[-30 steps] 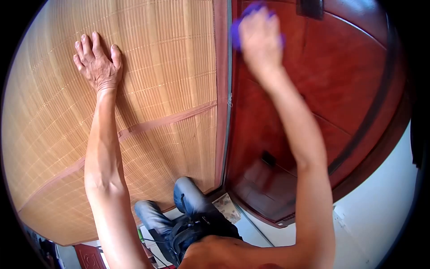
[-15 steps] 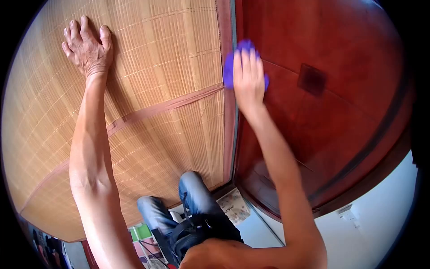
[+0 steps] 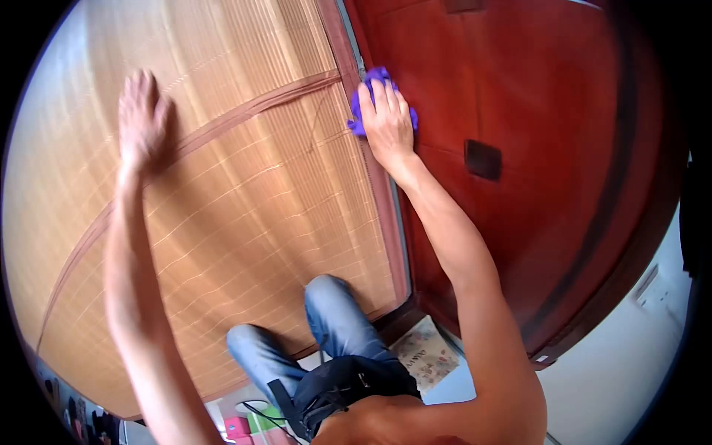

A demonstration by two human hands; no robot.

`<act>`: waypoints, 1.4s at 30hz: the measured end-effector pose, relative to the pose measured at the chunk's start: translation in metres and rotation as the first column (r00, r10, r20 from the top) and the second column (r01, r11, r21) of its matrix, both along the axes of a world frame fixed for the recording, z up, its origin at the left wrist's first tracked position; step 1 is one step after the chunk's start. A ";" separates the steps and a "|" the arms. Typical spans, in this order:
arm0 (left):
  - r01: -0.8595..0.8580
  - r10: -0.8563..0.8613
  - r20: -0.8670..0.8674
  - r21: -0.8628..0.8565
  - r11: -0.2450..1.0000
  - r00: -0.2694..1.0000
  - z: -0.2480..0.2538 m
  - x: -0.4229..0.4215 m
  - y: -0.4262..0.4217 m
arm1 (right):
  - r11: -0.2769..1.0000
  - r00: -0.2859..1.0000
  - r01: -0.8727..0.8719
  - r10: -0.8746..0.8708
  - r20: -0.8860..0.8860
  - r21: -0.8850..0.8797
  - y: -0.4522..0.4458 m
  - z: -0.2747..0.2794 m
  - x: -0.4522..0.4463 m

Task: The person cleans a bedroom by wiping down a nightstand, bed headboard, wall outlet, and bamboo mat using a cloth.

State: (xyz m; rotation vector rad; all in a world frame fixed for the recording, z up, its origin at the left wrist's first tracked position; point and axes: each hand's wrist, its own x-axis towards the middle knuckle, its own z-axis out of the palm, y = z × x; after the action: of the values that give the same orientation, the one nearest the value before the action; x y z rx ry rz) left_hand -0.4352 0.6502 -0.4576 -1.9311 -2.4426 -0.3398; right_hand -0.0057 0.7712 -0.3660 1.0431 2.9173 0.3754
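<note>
A bamboo-slat mat [image 3: 245, 222] with a brown fabric band fills the left and middle of the view. My left hand [image 3: 142, 122] lies on it at the upper left, palm down, slightly blurred, holding nothing. At the mat's right edge, my right hand [image 3: 387, 122] presses on a purple cloth [image 3: 356, 122], its fingers close together over it. The cloth lies across the mat's border and the edge of a glossy dark red wooden panel [image 3: 534, 96].
Dark square patches [image 3: 483, 159] mark the red panel. My jeans-covered knees [image 3: 337, 315] rest against the mat's near edge. Below are a printed paper [image 3: 425, 354], a pink box [image 3: 237, 428] and cables. A white wall with a socket [image 3: 653, 293] stands at the right.
My right hand has moved the purple cloth down and left along the mat's border. The view has shifted and tilted. My left hand now appears lower, nearer the fabric band.
</note>
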 end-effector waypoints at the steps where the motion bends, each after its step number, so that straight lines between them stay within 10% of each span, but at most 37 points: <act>1: 0.006 -0.013 -0.049 -0.128 0.992 0.999 0.008 0.013 -0.029 | 1.000 1.000 -0.007 0.007 0.005 0.001 -0.017 0.004 0.014; 6: 0.115 -0.088 0.268 -0.087 0.990 0.959 0.048 0.072 -0.159 | 0.952 0.797 0.162 0.029 0.603 -0.260 -0.154 0.076 0.118; 8: 0.069 0.039 0.430 -0.233 0.970 0.902 0.042 0.092 -0.218 | 0.671 0.857 0.482 -0.227 0.462 -0.564 -0.198 0.082 0.166; 11: -0.084 0.239 0.563 -0.286 0.954 0.791 0.054 0.135 -0.298 | 0.796 0.880 0.353 -0.461 -0.115 -0.492 -0.204 0.207 0.156; 16: -0.352 0.692 0.642 -0.596 0.721 0.331 0.100 0.156 -0.415 | 0.810 0.829 0.486 -0.309 -0.467 0.328 -0.190 0.414 0.179; 19: -0.450 0.813 0.582 -0.720 0.529 0.025 0.141 0.159 -0.461 | 0.725 0.839 0.544 -0.483 -0.251 0.422 -0.180 0.397 0.237; 22: -0.470 0.867 0.492 -0.748 0.469 0.081 0.162 0.162 -0.481 | 0.839 0.913 0.407 -0.385 -0.135 0.360 -0.143 0.372 0.228; 35: -0.491 0.827 0.553 -0.751 0.442 -0.103 0.268 0.190 -0.509 | 0.829 0.786 0.441 -0.173 -0.594 0.343 0.144 0.429 0.048; 42: -0.401 0.722 0.688 -0.685 0.608 -0.081 0.280 0.173 -0.418 | 0.757 0.790 0.503 -0.208 -0.576 0.417 0.002 0.437 0.152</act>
State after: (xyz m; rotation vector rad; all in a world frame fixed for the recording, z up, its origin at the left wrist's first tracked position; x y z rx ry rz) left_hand -0.2623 0.2321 -0.1781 -0.0765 -3.8612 -1.6367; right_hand 0.1466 0.7732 0.0711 2.0478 2.9368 1.1393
